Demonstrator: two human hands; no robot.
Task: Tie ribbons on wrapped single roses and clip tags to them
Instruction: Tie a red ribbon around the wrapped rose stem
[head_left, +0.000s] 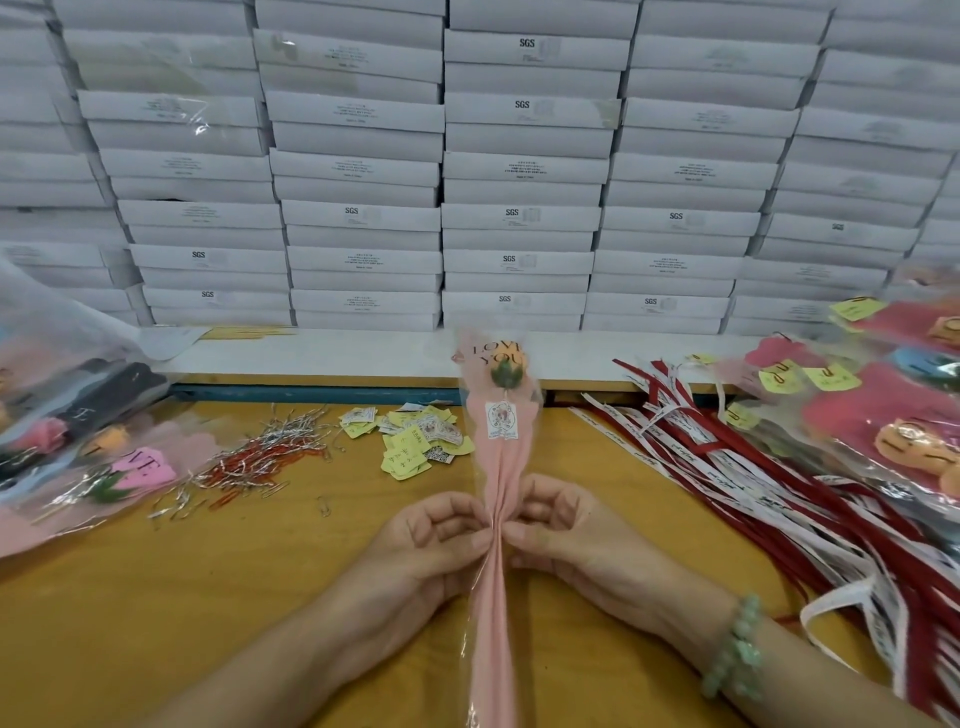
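Both our hands pinch one rose (500, 483) at its gathered neck, near six o'clock on the table (208, 597). The left hand (441, 540) grips it from nine o'clock and the right hand (563, 538) from three, fingers curled onto the pink wrap. The rose lies with its bloom toward twelve, and a tag (502, 421) sits on the wrap just below the bloom. Ribbons (769, 467) lie at three o'clock. Loose tags (410, 441) lie at eleven and clips (254, 460) at ten. Boxes (519, 171) are stacked at twelve.
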